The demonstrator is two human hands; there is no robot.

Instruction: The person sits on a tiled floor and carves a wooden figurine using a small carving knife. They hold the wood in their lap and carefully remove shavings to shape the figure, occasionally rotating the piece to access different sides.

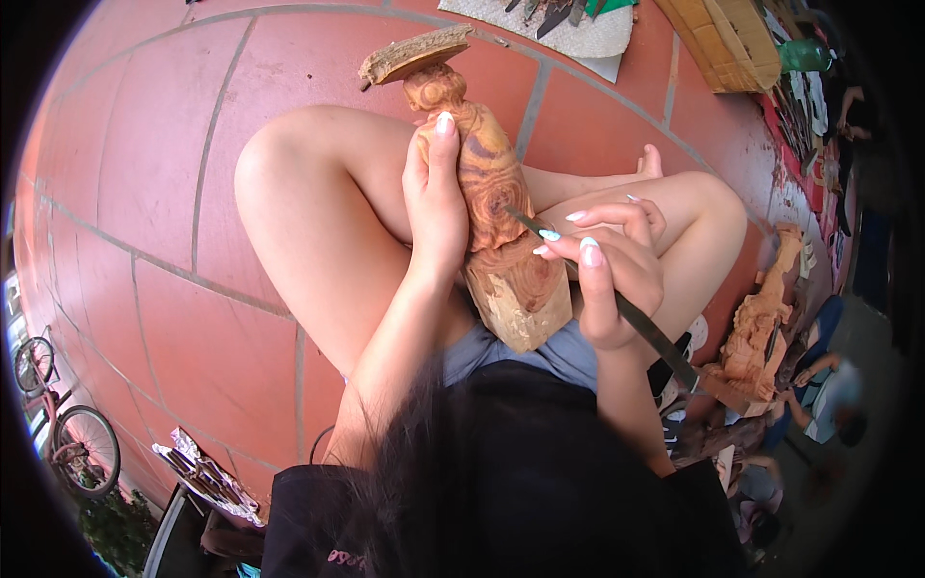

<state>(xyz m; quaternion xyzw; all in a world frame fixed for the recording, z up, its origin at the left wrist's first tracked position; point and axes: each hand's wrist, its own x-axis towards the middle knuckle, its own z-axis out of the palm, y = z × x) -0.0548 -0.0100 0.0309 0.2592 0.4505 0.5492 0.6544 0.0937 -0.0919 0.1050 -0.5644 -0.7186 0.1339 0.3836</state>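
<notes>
A carved wooden figure [489, 169] with swirling grain leans upright between my crossed legs, its rough block base [520, 303] resting at my lap. On top of its head is a flat, rough-edged piece of wood [416, 55]. My left hand [438, 197] is wrapped around the figure's upper part, thumb lying along its front. In my right hand [612, 265] is a long, thin, dark metal carving chisel [653, 337], pinched between thumb and fingers. The chisel's tip touches the figure's lower front, just above the base.
Red floor tiles [183, 173] surround me. Tools lie on a white cloth [578, 34] ahead, near a cardboard box [723, 43] and a green bottle [805, 55]. Another wood carving [761, 328] and several people are at right. More tools [207, 477] and a bicycle [72, 433] are at left.
</notes>
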